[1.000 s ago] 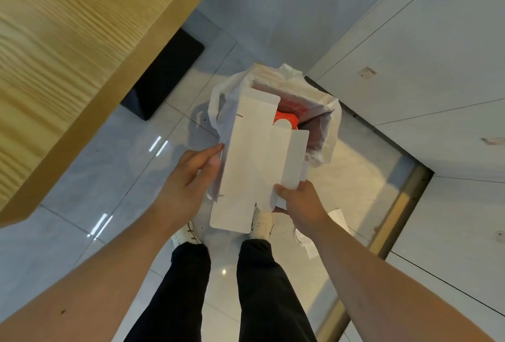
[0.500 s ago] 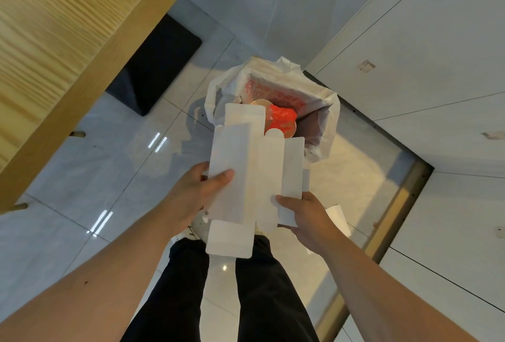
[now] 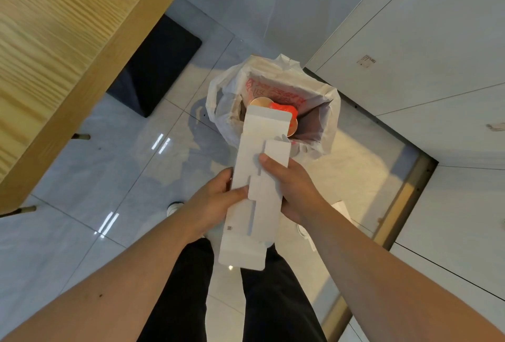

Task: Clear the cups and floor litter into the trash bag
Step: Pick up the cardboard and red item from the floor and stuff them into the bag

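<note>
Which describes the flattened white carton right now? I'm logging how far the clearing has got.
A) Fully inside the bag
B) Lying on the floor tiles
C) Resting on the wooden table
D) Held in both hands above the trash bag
D: the left hand and right hand both grip the flattened white carton, its far end over the open trash bag.

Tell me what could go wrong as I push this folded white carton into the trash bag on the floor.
The flattened carton is long, and the trash bag already holds an orange cup, so it may jam and stick out of the opening. The bag's thin plastic rim looks floppy, so pressing down could fold it shut or tip the bag. Both your left hand and right hand are on the carton, leaving nothing to steady the bag.
</note>
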